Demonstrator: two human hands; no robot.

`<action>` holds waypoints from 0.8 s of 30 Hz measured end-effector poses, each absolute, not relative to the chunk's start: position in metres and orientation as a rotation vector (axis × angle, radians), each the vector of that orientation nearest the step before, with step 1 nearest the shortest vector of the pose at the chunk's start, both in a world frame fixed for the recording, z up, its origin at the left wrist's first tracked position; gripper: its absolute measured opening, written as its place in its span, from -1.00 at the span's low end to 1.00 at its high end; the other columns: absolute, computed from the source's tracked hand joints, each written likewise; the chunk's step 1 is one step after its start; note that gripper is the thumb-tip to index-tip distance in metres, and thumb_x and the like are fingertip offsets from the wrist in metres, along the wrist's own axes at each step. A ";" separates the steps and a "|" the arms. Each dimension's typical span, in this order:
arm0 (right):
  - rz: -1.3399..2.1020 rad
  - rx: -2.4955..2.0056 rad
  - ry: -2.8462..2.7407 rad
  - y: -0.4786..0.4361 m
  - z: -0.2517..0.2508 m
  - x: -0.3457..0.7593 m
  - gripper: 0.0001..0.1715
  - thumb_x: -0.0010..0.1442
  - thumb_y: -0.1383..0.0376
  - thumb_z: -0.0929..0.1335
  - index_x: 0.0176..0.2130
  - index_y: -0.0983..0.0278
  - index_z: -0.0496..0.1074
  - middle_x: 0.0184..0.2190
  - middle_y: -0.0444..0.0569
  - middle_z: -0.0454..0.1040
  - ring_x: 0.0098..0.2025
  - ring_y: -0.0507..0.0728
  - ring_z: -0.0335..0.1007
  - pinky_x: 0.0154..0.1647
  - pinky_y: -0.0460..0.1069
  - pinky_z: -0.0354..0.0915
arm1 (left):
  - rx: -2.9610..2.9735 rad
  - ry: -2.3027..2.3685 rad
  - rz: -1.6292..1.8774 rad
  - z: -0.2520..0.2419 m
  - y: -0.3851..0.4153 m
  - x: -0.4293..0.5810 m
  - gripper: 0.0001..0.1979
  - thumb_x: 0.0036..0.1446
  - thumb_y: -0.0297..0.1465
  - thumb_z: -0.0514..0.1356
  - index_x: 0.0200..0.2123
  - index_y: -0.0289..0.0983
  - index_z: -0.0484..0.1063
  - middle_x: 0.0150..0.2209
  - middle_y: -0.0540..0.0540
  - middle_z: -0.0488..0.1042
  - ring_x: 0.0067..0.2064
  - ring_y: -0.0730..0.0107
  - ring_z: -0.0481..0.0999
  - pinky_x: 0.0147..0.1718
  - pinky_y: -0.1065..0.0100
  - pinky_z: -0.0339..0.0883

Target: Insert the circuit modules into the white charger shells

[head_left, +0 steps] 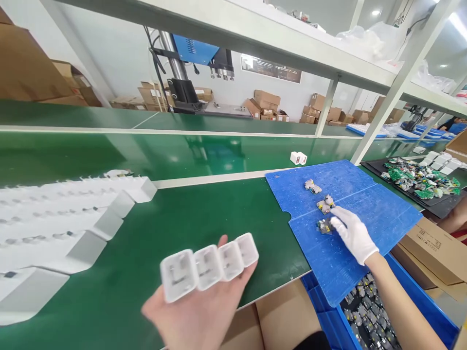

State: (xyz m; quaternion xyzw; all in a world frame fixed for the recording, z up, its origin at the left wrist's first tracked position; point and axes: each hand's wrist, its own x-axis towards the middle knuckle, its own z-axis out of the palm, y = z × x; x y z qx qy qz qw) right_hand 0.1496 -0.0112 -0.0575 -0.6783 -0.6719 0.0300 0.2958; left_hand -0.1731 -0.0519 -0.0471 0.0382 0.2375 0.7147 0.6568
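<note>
My left hand (pixel 207 311), bare, grips a side-by-side row of several white plastic housings (pixel 177 273). Their open ends face me, and small metal parts show inside. My right hand (pixel 352 232) wears a white glove and reaches over a blue sheet (pixel 379 214). Its fingers are extended and slightly apart, with the tips at the edge of a small circuit board (pixel 324 225); whether they touch it is hard to see. Close by lie another circuit board assembly (pixel 324 206) and, farther back, a third one (pixel 312 186).
Rows of white housings (pixel 109 214) stand on the green bench at left. Two white pieces (pixel 298 158) sit behind the sheet. At right are a black tray (pixel 438 199) piled with circuit boards, a cardboard box (pixel 434 248) and a blue bin (pixel 419 301). A shelf post (pixel 394 92) rises nearby.
</note>
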 end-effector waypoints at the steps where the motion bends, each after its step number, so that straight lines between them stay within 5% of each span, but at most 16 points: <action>1: 0.072 -1.813 -1.733 -0.013 -0.057 0.150 -0.35 0.23 -0.06 0.13 -0.02 0.32 0.45 0.02 0.17 0.43 0.10 0.32 0.30 0.17 0.23 0.16 | 0.020 0.513 1.597 -0.050 -0.050 -0.166 -0.79 -0.27 -0.22 0.24 -0.57 -0.18 0.31 -0.35 0.02 0.46 -0.17 0.13 0.45 -0.02 -0.14 0.26; 6: 0.316 -1.733 -1.860 -0.014 -0.054 0.149 -0.41 0.15 0.04 0.30 0.10 0.24 0.34 0.06 0.09 0.40 0.10 0.27 0.30 0.12 0.19 0.25 | -0.027 0.445 1.611 -0.060 -0.055 -0.154 -0.81 -0.32 -0.24 0.18 -0.67 -0.22 0.25 -0.36 0.03 0.47 -0.25 0.25 0.45 -0.11 0.04 0.33; 12: 0.485 -1.667 -1.990 -0.008 -0.061 0.150 -0.47 -0.03 0.20 0.44 -0.02 0.22 0.46 -0.06 0.06 0.48 -0.02 0.25 0.39 0.05 0.19 0.31 | -0.088 0.375 1.622 -0.060 -0.058 -0.159 -0.84 -0.34 -0.28 0.17 -0.68 -0.21 0.25 -0.47 0.08 0.44 -0.29 0.25 0.46 -0.12 0.01 0.34; 18: 0.448 -1.614 -1.542 -0.018 -0.060 0.142 -0.51 -0.14 0.12 0.50 -0.19 0.29 0.50 -0.17 0.07 0.53 -0.13 0.25 0.46 0.01 0.19 0.34 | -0.183 0.371 1.660 -0.061 -0.057 -0.157 -0.86 -0.31 -0.31 0.18 -0.67 -0.21 0.25 -0.54 0.13 0.42 -0.26 0.27 0.47 -0.04 -0.03 0.27; 24: 1.052 -1.404 -0.908 -0.025 -0.048 0.129 -0.44 -0.19 0.09 0.54 -0.19 0.29 0.50 -0.18 0.02 0.55 -0.20 0.16 0.49 -0.05 0.06 0.42 | -0.129 0.381 1.673 -0.062 -0.057 -0.157 -0.86 -0.37 -0.29 0.20 -0.67 -0.18 0.30 -0.51 0.09 0.45 -0.24 0.23 0.46 -0.05 -0.04 0.26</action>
